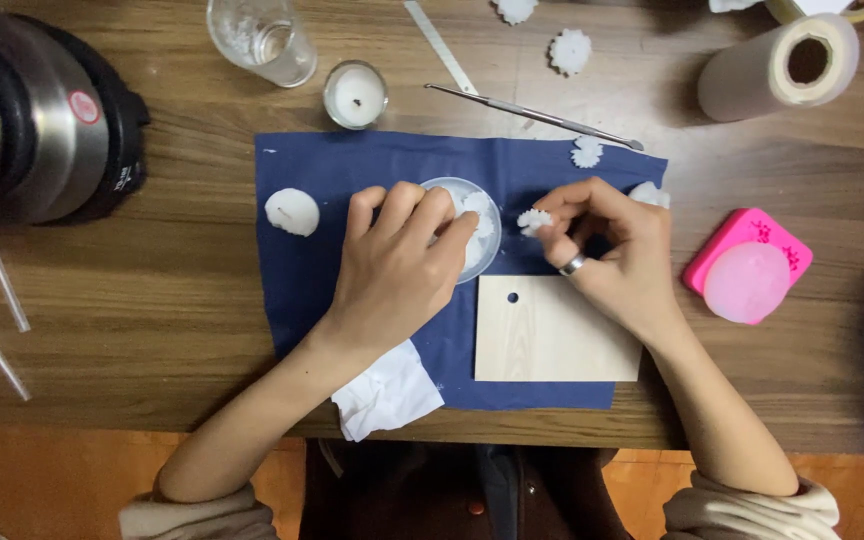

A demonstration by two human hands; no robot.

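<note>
My left hand (397,262) rests over a small clear glass cup (482,240) filled with white wax pieces, fingers curled on its rim and top. My right hand (612,250), with a silver ring, pinches a small white wax flower (532,219) just right of the cup. Both sit on a dark blue cloth (302,290). A pale wooden square with a round hole (552,330) lies under my right wrist. A bare white candle puck (292,212) lies at the cloth's left.
A tealight in a glass holder (355,95), a drinking glass (262,38), a metal tool (532,115), more wax flowers (570,50), a tape roll (782,65), a pink silicone mould (747,265), a black-and-steel pot (37,120) and a crumpled tissue (387,392) surround the cloth.
</note>
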